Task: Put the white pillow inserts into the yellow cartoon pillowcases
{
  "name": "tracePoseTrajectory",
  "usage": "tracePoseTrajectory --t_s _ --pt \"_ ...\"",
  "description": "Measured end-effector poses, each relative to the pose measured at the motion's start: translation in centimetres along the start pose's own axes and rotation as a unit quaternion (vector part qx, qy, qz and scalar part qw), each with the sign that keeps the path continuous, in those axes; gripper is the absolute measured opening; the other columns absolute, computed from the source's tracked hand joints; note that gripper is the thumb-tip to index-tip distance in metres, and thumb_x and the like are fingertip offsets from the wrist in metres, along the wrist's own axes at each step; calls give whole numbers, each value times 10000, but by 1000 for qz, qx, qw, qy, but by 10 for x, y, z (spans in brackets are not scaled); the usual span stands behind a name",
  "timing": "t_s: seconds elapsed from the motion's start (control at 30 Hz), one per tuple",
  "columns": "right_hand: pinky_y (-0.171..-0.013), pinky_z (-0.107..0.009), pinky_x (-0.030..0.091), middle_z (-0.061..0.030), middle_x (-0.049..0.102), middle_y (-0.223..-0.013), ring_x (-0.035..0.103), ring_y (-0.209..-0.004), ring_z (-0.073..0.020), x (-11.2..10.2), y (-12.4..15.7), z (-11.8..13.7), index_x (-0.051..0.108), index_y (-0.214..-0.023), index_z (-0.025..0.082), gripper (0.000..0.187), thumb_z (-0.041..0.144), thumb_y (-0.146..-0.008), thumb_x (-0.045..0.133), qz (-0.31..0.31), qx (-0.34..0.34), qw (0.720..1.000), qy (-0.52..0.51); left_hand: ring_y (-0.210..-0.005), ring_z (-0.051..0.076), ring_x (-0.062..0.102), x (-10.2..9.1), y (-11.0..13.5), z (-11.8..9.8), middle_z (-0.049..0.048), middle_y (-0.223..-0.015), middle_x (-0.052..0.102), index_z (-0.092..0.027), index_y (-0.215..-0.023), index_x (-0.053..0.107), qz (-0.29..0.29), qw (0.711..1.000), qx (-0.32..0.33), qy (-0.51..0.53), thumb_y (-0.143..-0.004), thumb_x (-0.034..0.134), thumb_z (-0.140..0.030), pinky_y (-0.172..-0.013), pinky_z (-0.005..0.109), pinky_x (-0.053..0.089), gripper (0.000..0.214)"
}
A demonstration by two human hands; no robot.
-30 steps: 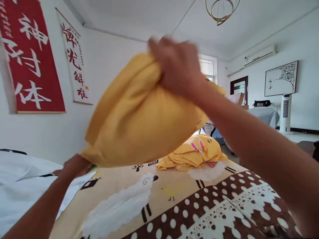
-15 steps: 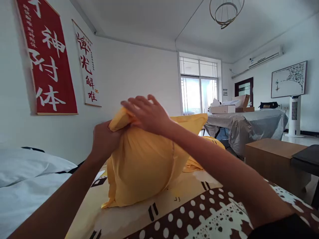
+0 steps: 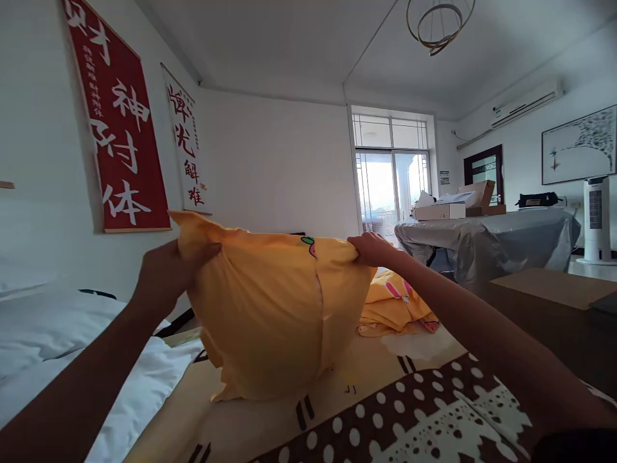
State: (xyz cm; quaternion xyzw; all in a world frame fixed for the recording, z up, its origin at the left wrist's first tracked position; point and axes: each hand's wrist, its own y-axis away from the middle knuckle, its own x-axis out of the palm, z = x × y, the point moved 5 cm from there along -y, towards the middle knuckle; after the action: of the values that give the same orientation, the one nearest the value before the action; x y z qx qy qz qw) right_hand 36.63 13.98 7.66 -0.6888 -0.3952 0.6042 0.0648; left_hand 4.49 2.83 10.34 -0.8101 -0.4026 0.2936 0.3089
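Note:
A yellow-orange pillow in its pillowcase [image 3: 270, 315] stands upright on the patterned bedsheet [image 3: 250, 427], its lower edge resting on the cloth. My left hand [image 3: 171, 270] is closed around its upper left corner, the thumb across the near side. At the upper right corner, my right hand [image 3: 373, 249] grips the fabric. Between the two hands the top edge is pulled fairly straight. A seam or opening runs down the right part of the near side, and a small fruit print shows at the top. What lies behind the pillow is hidden.
White pillows or bedding [image 3: 62, 328] lie at the left. A crumpled orange cloth with prints [image 3: 398, 308] lies behind on the right. Beyond stand a brown wooden box-like piece [image 3: 530, 315], a plastic-covered table [image 3: 501, 238] with boxes, and a white tower fan [image 3: 596, 218].
My right hand has moved from the upper left corner to the upper right one. My left hand has shifted left, and the top edge is now spread between them. The view has turned slightly left.

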Motion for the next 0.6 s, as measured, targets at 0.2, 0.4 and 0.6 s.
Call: tracePoseTrajectory --t_s 0.2,0.4,0.6 --pt "-649 -306 394 -124 635 -910 615 -817 -258 -3 -13 25 469 -1107 192 283 166 -830 421 -38 38 999 -2 -1324 269 340 7 70 -55 151 -1403 401 -218 -1425 220 -120 764 562 -294 -833 468 -314 -1060 460 246 648" --pt "-597 -294 377 -80 639 -841 616 -748 -250 -18 -19 28 493 -1035 203 245 178 -793 465 -84 31 996 26 -1066 336 543 14 38 -27 135 -1231 578 -159 -1303 413 173 821 299 -455 -701 462 -709 -907 441 371 817" --pt "-632 -275 398 -30 653 -922 605 -825 -226 -10 -16 31 507 -1014 225 352 252 -675 597 -41 -101 987 -117 -919 290 605 4 34 6 64 -988 684 -226 -1090 579 361 819 157 -416 -720 480 -629 -742 337 411 556"
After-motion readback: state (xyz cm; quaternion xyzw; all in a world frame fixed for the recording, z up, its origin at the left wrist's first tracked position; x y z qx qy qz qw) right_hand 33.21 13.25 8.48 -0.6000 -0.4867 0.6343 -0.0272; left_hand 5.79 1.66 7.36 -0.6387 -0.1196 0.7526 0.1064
